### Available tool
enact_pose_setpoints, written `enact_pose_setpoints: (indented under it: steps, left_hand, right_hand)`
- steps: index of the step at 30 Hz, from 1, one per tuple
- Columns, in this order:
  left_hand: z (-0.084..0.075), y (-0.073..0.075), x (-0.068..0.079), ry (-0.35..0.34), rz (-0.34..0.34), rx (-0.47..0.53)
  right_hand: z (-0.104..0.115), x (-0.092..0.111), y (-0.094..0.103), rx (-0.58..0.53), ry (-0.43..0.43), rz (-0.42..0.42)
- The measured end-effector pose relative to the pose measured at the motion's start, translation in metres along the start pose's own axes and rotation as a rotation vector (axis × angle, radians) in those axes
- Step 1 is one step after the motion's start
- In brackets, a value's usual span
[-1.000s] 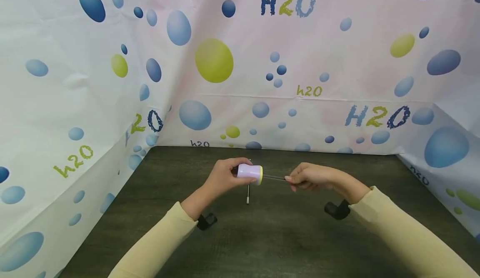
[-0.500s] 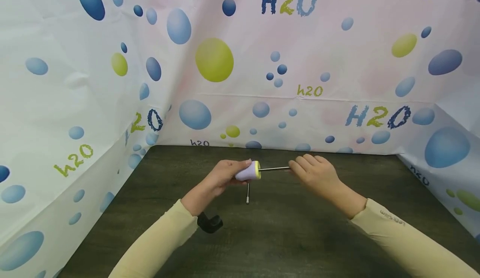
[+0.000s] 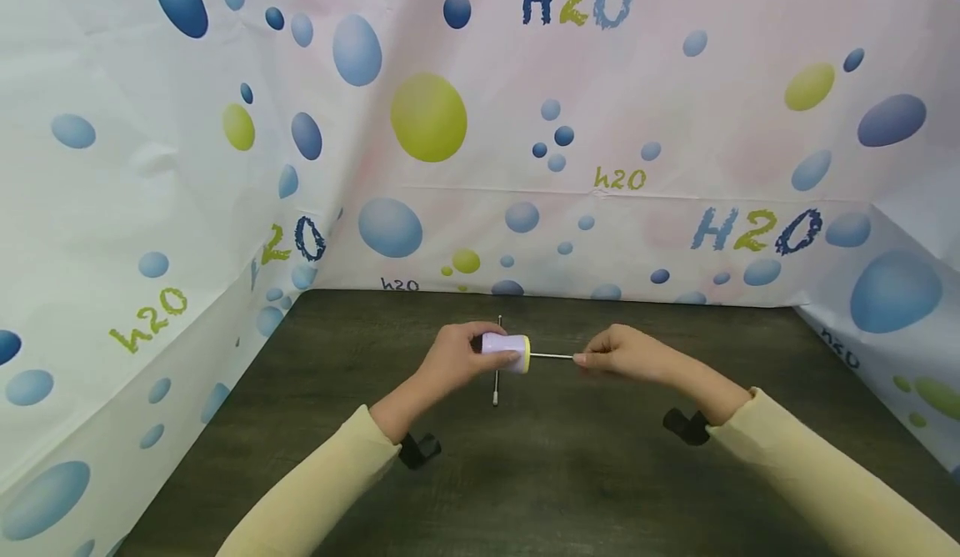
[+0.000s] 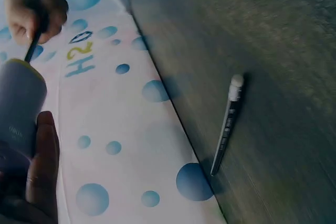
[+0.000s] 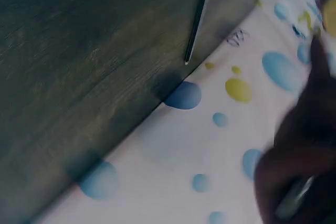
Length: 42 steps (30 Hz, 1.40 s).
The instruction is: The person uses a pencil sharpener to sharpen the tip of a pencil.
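Note:
A lavender pencil sharpener [image 3: 498, 343] with a yellow end lies sideways in my left hand [image 3: 448, 363], gripped between thumb and fingers above the table. Into its yellow end runs a thin dark pencil [image 3: 551, 356], held roughly level. My right hand [image 3: 632, 352] pinches the pencil's other end between thumb and fingertips. The left wrist view shows the sharpener [image 4: 22, 95] with the right hand [image 4: 44, 19] beyond it. The pencil's tip is hidden inside the sharpener. A second dark pencil [image 4: 227, 129] with a white eraser lies on the table below, partly behind the sharpener in the head view.
The dark wooden table [image 3: 570, 474] ends at a white backdrop [image 3: 645, 82] printed with blue and green dots, which also rises at both sides. Black wrist mounts [image 3: 420, 451] stick out under both forearms.
My right hand has rolled over, back of the hand up, and then turned back to a pinch on the pencil. The sharpener tilted in my left hand and is nearly level again.

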State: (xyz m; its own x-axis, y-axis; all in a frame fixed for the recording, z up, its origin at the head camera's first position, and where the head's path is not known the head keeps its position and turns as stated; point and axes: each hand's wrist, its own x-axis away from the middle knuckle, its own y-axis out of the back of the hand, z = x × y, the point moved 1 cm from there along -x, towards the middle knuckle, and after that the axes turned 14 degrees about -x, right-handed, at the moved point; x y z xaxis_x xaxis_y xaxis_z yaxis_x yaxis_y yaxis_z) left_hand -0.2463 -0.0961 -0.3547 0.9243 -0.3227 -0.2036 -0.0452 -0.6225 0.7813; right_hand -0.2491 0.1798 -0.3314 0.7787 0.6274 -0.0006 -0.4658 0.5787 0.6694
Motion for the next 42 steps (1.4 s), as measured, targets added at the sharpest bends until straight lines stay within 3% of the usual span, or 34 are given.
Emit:
enact_pose_setpoints:
  steps: [2,4,6,8,11,15,18,20,23,25,26,27,28,30,35,39,42]
  left_hand:
    - [0.003,0.003,-0.004,0.106,0.028,0.165]
    - [0.006,0.005,-0.008,0.192,0.073,0.334]
    - [0.007,0.007,-0.010,0.246,0.120,0.463]
    - [0.009,0.007,-0.010,0.279,0.152,0.515]
    - [0.009,0.008,-0.008,0.290,0.170,0.495]
    - [0.007,0.009,-0.006,0.289,0.186,0.455]
    - [0.003,0.008,-0.005,0.227,0.149,0.380]
    - [0.002,0.009,-0.004,0.150,0.083,0.252]
    - [0.002,0.011,-0.001,0.013,-0.009,0.022]
    - [0.003,0.011,0.001,-0.061,-0.039,-0.087]
    - [0.004,0.011,0.002,-0.088,-0.041,-0.107]
    - [0.005,0.011,0.002,-0.099,-0.039,-0.110]
    - [0.005,0.011,0.002,-0.091,-0.036,-0.098]
    - [0.005,0.011,0.001,-0.037,-0.031,-0.050]
    - [0.006,0.012,-0.005,0.146,0.008,0.184]
    - [0.008,0.013,-0.009,0.226,0.080,0.409]
    - [0.008,0.014,-0.010,0.261,0.121,0.479]
  right_hand:
    - [0.001,0.000,-0.007,0.273,0.197,-0.182]
    - [0.001,-0.001,-0.013,0.526,0.454,-0.402]
    - [-0.002,-0.002,-0.017,0.697,0.693,-0.583]
    - [-0.008,-0.004,-0.019,0.793,0.871,-0.681]
    - [-0.013,-0.006,-0.021,0.880,0.976,-0.737]
    - [-0.013,-0.007,-0.026,0.939,0.986,-0.812]
    - [-0.008,-0.005,-0.026,0.841,0.859,-0.754]
    - [-0.004,-0.004,-0.024,0.606,0.647,-0.538]
    - [-0.001,-0.006,-0.018,0.012,0.206,-0.108]
    - [0.000,-0.007,-0.012,-0.279,-0.079,0.068]
    - [0.000,-0.008,-0.010,-0.359,-0.159,0.128]
    - [0.000,-0.009,-0.009,-0.388,-0.185,0.164]
    - [0.000,-0.010,-0.008,-0.365,-0.180,0.167]
    - [0.002,-0.008,-0.009,-0.218,-0.090,0.094]
    - [0.011,0.002,-0.016,0.344,0.190,-0.298]
    - [0.010,0.003,-0.018,0.629,0.546,-0.551]
    - [0.005,0.000,-0.018,0.792,0.806,-0.685]
